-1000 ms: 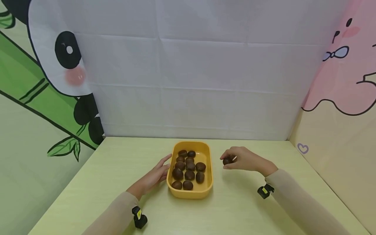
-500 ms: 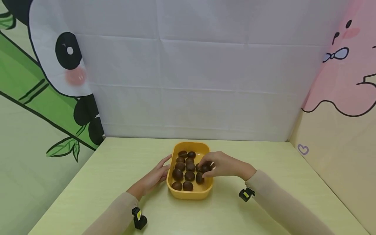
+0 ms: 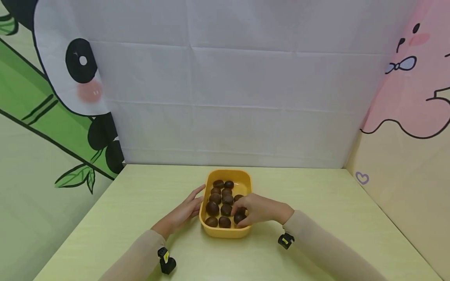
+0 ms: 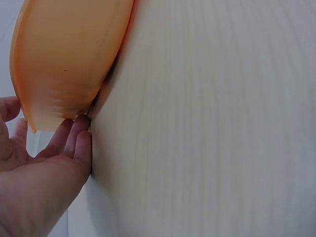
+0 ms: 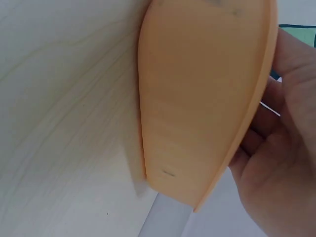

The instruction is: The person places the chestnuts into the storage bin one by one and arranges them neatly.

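A yellow tray (image 3: 230,233) sits on the table, holding several dark brown chestnuts (image 3: 212,208) in rough rows. My left hand (image 3: 183,214) lies along the tray's left side, its fingers extended; in the left wrist view the fingertips of that hand (image 4: 47,163) meet the tray wall (image 4: 69,59) low, near the tabletop. Over the tray's front right part, my right hand (image 3: 261,209) pinches a chestnut (image 3: 240,218) between thumb and fingers. From the right wrist, the hand (image 5: 281,133) reaches over the tray rim (image 5: 254,106), which hides its fingertips and the chestnut.
Pale wood-grain tabletop (image 3: 168,179) surrounds the tray. A white cloth screen (image 3: 242,97) rises at the table's back edge. Painted cartoon walls (image 3: 404,156) stand on both sides. Each wrist carries a small black camera (image 3: 286,240).
My right hand has come left from beside the tray, bringing a chestnut over the rim, then moved toward the tray's front right part. The left hand and tray have stayed put.
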A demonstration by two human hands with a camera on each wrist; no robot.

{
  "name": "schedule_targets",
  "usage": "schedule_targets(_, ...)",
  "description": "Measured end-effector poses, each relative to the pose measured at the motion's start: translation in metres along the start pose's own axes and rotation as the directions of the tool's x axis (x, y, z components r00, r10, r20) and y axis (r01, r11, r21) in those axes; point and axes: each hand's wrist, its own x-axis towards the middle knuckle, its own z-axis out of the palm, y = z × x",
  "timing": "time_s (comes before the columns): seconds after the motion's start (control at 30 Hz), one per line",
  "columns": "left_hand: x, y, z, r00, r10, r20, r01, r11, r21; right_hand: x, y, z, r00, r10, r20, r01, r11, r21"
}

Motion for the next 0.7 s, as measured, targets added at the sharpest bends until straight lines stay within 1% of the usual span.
schedule_targets(0.17,-0.0011,-0.0001,-0.0004,1.0,-0.003,-0.003,0.003,1.0,0.004,0.0036,0.0,0.0045,0.999,0.04,0.004,-0.04,0.999,-0.017)
schedule_targets(0.33,-0.0014,0.0001,0.0001,1.0,-0.002,-0.001,0.002,1.0,-0.001,0.0061,-0.0042,0.0038,0.998,0.066,0.024,-0.065,0.997,-0.044)
schedule_targets(0.5,-0.0014,0.0002,0.0004,1.0,-0.006,-0.002,0.006,1.0,-0.002,0.007,-0.0077,0.0032,0.995,0.087,0.043,-0.087,0.996,-0.019)
schedule_targets(0.7,-0.0017,0.0008,-0.0003,1.0,-0.012,-0.013,0.012,1.0,0.0,0.0079,-0.0083,0.0035,0.995,0.09,0.047,-0.091,0.996,0.004)
